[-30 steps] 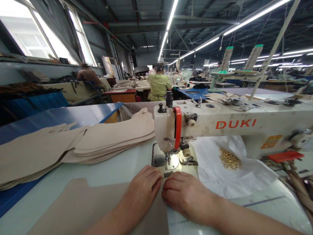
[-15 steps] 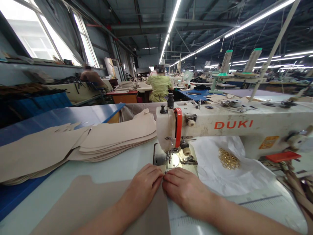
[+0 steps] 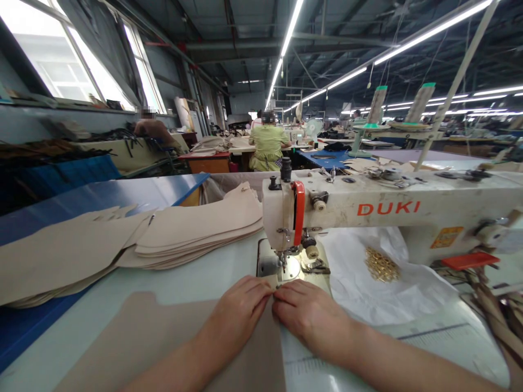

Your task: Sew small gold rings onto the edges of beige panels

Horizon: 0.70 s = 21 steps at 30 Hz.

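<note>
A large beige fabric panel [image 3: 163, 337] lies flat on the pale sewing table. Its far right corner sits just short of the sewing machine [image 3: 347, 201]. Over that corner my left hand [image 3: 239, 307] is closed, fingertips pinching the edge, and a small beige flap [image 3: 269, 280] shows past them. From the other side my right hand [image 3: 306, 313] pinches at the same corner, its fingertips against those of the left. A tiny dark bit shows between the hands, too small to name. The needle plate [image 3: 291, 268] lies just beyond my fingers, under the raised-looking presser foot.
Stacked beige panels [image 3: 196, 228] rest at the left. Gold-coloured metal rings [image 3: 382, 264] lie on a white plastic sheet [image 3: 351, 294] under the machine arm. Thread cones [image 3: 376, 106] stand behind. A person in a yellow-green top [image 3: 267, 141] sits farther off, facing away.
Both hands keep almost the same pinch at the panel's corner. The view has shifted very slightly; nothing has been let go.
</note>
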Motion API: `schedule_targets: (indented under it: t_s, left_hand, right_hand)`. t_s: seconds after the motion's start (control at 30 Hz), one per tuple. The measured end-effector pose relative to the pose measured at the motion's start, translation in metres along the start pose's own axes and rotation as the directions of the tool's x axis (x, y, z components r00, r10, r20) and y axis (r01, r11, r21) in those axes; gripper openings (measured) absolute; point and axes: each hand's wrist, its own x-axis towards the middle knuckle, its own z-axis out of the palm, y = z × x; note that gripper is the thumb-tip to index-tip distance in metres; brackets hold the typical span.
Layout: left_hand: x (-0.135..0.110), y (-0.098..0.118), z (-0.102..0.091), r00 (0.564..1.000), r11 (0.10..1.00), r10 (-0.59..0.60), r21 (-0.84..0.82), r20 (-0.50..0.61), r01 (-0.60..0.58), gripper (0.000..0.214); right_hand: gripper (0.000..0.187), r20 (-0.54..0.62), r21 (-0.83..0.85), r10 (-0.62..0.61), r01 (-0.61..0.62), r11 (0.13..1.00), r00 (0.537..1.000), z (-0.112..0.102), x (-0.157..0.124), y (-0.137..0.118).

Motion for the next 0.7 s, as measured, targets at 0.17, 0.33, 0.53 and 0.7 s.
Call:
schedule_targets:
  t_s: [0.17,0.33,0.53,0.7]
  left_hand:
    - [-0.003,-0.001,-0.002,0.999,1.000,0.025,0.006,-0.027,-0.025,0.024]
    - [-0.001,0.001,-0.005,1.000,1.000,0.022,-0.004,0.012,-0.022,0.025]
    - [0.014,0.005,-0.001,0.999,0.998,0.053,0.026,-0.004,-0.053,0.030]
    - [0.026,0.000,0.012,0.998,0.998,0.068,0.012,0.011,-0.068,0.027]
  right_hand:
    - [0.006,0.008,-0.011,0.002,-0.002,1.000,1.000,-0.001,0.002,-0.001]
    - [0.007,0.004,-0.062,-0.007,0.007,0.998,1.000,-0.002,0.003,-0.003]
    - [0.008,0.034,-0.119,-0.032,0.036,0.992,0.999,-0.008,0.002,0.008]
    - [0.007,0.076,-0.147,0.002,0.009,0.989,0.997,-0.012,-0.001,0.021]
